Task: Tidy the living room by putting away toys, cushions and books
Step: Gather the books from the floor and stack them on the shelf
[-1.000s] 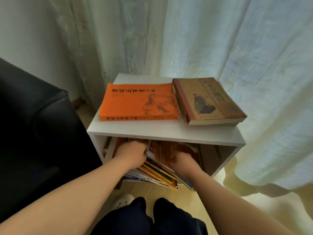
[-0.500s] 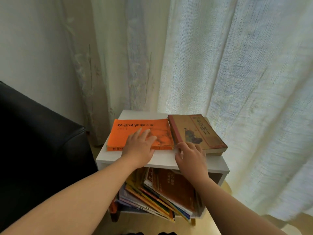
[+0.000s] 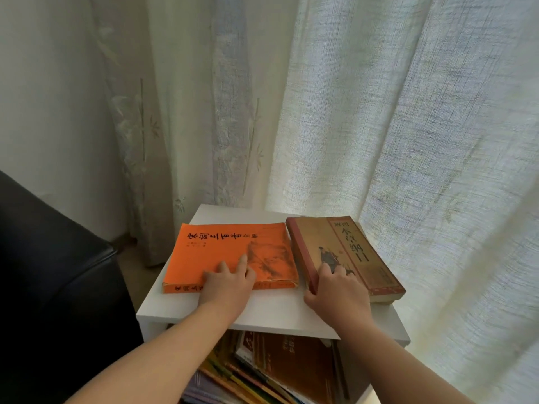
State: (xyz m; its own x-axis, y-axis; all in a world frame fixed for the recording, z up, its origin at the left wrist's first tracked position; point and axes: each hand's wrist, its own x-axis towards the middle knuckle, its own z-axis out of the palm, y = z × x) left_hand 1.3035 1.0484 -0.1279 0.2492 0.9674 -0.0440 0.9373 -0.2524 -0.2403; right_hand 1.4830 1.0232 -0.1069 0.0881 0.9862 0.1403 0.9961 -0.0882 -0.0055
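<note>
The scene is taken from one wide-angle camera worn on the head, faced forward and down. A small white open-fronted cabinet (image 3: pixel 271 312) is seen from close above, within arm's reach; the left hand (image 3: pixel 227 287) and right hand (image 3: pixel 338 294) are framed below centre.

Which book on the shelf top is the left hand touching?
The orange book, left of the brown book; the left hand rests on its near edge.

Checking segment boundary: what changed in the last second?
Both hands came up from the lower books: left hand rests on the orange book, right hand curls round the brown book at its near corner. Those books stayed side by side on the white shelf.
</note>
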